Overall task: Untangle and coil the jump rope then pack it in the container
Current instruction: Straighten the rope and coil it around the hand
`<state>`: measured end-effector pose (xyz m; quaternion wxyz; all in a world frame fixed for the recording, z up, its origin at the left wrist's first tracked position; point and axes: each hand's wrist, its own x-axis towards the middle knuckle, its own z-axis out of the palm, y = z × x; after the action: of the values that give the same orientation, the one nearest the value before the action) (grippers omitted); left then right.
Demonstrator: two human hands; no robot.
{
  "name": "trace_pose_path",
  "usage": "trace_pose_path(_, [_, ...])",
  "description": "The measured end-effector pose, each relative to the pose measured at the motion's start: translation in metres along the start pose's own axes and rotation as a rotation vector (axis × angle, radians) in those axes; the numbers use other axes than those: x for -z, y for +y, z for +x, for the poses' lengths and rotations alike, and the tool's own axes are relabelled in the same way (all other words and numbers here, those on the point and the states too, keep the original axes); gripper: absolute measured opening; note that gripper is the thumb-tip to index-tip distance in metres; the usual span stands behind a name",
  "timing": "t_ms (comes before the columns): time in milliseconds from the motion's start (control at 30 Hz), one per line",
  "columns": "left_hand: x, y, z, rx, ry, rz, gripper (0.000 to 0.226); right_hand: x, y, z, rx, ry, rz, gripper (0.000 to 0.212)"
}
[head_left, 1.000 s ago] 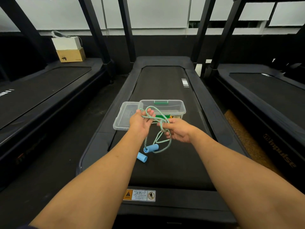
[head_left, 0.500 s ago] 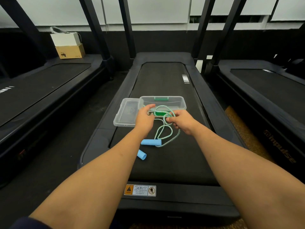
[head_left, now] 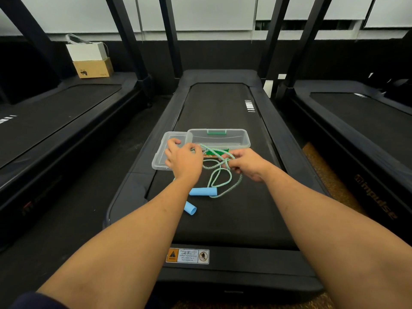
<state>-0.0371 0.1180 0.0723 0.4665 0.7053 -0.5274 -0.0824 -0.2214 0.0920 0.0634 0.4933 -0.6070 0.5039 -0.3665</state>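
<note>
A pale green jump rope (head_left: 219, 175) lies in loose loops on the treadmill belt (head_left: 220, 219), with two light blue handles (head_left: 203, 191) (head_left: 190, 208) resting on the belt near my left forearm. My left hand (head_left: 184, 160) holds a strand of the rope, fingers spread over the lid. My right hand (head_left: 246, 162) pinches a knot of rope strands. Just beyond both hands stands the clear plastic container (head_left: 219, 139) with green clips, open. Its clear lid (head_left: 163, 152) lies beside it on the left.
The treadmill's side rails (head_left: 138, 175) flank the belt, and black uprights (head_left: 169, 36) rise at the far end. Another treadmill stands on each side. A cardboard box (head_left: 93, 68) with a white box on top sits at the back left.
Both hands lowered the rope toward the belt and moved closer to the container. The blue handles, which hung in the air, now lie on the belt. The rope loops spread out.
</note>
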Motion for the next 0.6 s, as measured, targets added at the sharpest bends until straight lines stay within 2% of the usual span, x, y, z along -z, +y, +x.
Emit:
trace_pose_path(67, [0.001,0.000,0.001,0.061,0.004,-0.041,0.026,0.001,-0.002,-0.001,0.000,-0.039,0.078,0.024])
trace_pose_path(167, [0.000,-0.001,0.003,0.207,-0.036,-0.230,0.035,0.003,-0.004,-0.003,-0.023,-0.048,0.264,0.020])
trace_pose_path(267, [0.000,-0.005,0.004,0.335,-0.044,-0.434,0.028,0.006,-0.005,-0.006,-0.045,-0.057,0.432,0.012])
trace_pose_path(367, [0.002,-0.007,0.006,0.373,-0.047,-0.440,0.024,0.009,-0.004,-0.006,-0.075,-0.079,0.494,0.012])
trace_pose_path(500, [-0.002,-0.012,0.010,0.383,-0.066,-0.400,0.023,0.010,-0.005,-0.007,-0.093,-0.064,0.541,0.026])
trace_pose_path(600, [-0.001,-0.013,0.014,0.434,-0.005,-0.421,0.029,0.010,-0.005,-0.007,-0.119,-0.032,0.578,0.027])
